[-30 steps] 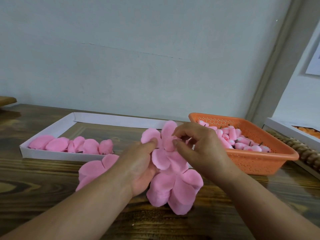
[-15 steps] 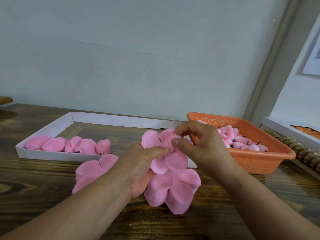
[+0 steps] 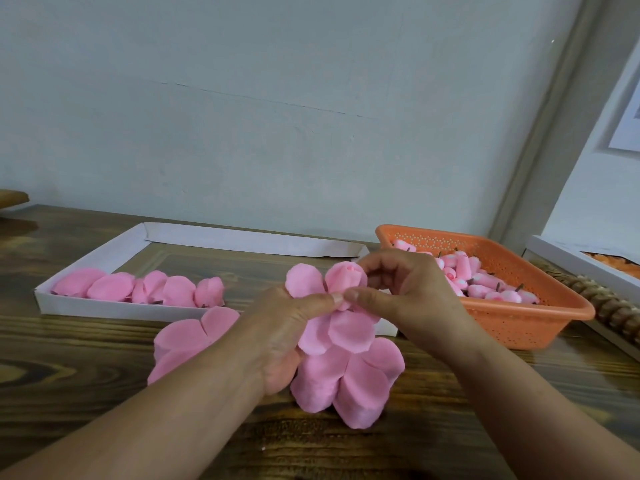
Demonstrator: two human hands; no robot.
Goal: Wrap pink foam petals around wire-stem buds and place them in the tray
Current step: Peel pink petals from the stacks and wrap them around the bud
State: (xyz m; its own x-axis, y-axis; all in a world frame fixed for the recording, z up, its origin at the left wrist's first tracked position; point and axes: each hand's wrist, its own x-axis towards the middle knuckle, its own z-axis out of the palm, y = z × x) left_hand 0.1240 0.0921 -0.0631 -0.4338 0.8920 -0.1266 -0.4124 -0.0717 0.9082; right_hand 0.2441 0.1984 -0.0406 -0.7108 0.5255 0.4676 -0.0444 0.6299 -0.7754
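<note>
My left hand [image 3: 280, 336] holds a stack of pink foam petals [image 3: 341, 368] above the wooden table. My right hand [image 3: 412, 292] pinches a petal wrapped around a small bud [image 3: 346, 280] at the top of that stack, thumb to thumb with my left hand. The white cardboard tray [image 3: 104, 308] lies at the left; a row of several wrapped pink buds [image 3: 145, 289] rests along its near wall. More loose petals [image 3: 187, 341] lie on the table under my left wrist. The bud's wire stem is hidden by the petals and fingers.
An orange perforated basket [image 3: 519, 327] at the right holds several small pink buds with dark wire stems [image 3: 481, 285]. Beyond it are a brown beaded item [image 3: 609, 306] and a white box edge [image 3: 571, 258]. A pale wall rises behind the table.
The petal at the top has been curled tighter around the bud. Both hands stayed close together, with the right fingers shifting down to pinch its base.
</note>
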